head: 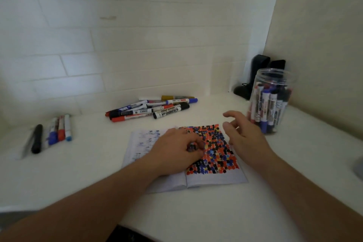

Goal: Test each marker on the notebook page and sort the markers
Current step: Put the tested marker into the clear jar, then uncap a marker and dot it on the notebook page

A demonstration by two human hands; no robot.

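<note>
Left hand (pixel 176 149) presses open notebook (pixel 216 177) near tabletop (pixel 196 212) front edge, fingers curled, grasp unclear; right hand (pixel 243 135) released, hovering beside marker jar (pixel 269 100).

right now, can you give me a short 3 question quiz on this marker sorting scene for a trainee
1. True or false: the right hand is holding a marker.
2. Where do the upright markers stand? A) clear plastic jar B) notebook C) black stand
3. Which hand rests on the notebook's coloured page?

Key:
1. False; its fingers are spread and hold nothing.
2. A, the jar at the right.
3. The left hand; its fingers curl on the page, and whether they pinch anything is unclear. Loose markers lie in a middle pile and a left row.
</note>
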